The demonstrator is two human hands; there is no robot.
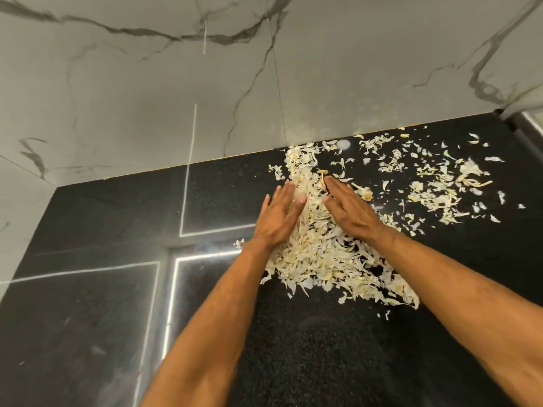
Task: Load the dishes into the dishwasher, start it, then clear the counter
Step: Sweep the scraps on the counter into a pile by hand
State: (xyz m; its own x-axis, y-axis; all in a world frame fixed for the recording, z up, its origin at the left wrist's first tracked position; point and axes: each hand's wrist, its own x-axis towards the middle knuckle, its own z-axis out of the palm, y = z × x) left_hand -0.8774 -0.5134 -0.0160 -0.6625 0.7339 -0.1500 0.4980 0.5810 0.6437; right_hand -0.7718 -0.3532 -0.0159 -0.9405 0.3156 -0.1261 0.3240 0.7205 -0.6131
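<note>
Black speckled stone counter (293,348) carries a wide litter of pale, papery vegetable peelings (317,254), most of it in one loose heap near the middle and a thinner scatter (435,186) off to the right, running up to the grey veined marble wall (147,83). No dishes and no dishwasher are in view, so I judge the work to stand at the last part of the task, clearing the counter.

Both hands are flat and open, fingers straight and close together, holding nothing. The left hand (279,218) lies on the left flank of the heap, the right hand (349,210) on its right flank, fingertips angled toward each other so the far end of the pile sits between them. They press on the peelings rather than grip them.

Recommendations for the step in hand:
- Keep the palms' edges down on the stone; the peelings look light and thin and would likely slip under a raised hand.
- Draw the heap together slowly; a quick sweep may flick flakes toward the counter's near edge.
- Bring in the right-hand scatter and the few stray flakes (239,243) beside the left wrist before lifting anything.
- No bin or tray shows, so where the heap should go cannot be told.
</note>
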